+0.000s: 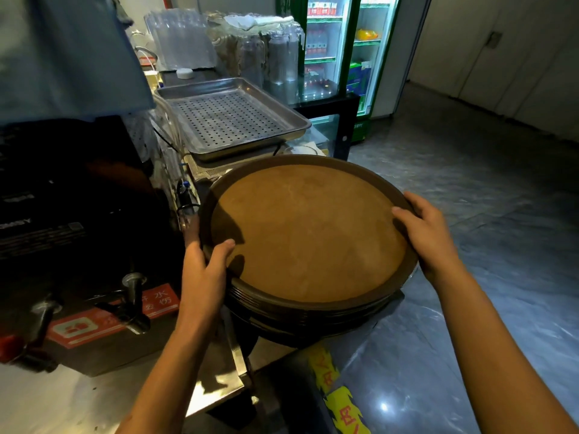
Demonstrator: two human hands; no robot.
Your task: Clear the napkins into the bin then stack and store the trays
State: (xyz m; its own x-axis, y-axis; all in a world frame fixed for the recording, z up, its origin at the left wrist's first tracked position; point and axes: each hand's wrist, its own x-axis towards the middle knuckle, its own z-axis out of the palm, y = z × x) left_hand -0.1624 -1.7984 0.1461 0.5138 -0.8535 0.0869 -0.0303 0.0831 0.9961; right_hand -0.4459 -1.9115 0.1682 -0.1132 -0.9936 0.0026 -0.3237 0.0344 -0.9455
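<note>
1. Two hands were on the job, so I logged the scene from left to right. At far left stood a dark hot-water dispenser point(78, 245), its taps overhanging the steel counter point(62, 399).
2. My left hand point(203, 270) gripped the near-left rim of the top tray point(308, 233): thumb hooked over onto the brown surface, fingers curled under the edge and hidden from view.
3. That round tray sat directly between my hands, uppermost on a stack of trays point(313, 321) resting at the counter's end. Being round, it presented no long axis. No napkins were visible on it.
4. My right hand point(429, 239) clasped the far-right rim, thumb on top, fingers wrapped over the outer edge.
5. Both hands were equally near, on opposite sides of the rim. I judged the top tray slightly off-centre on the stack, so squaring it would call for an even nudge from both.
6. Behind, a perforated metal tray point(232, 117) sat untouched.
</note>
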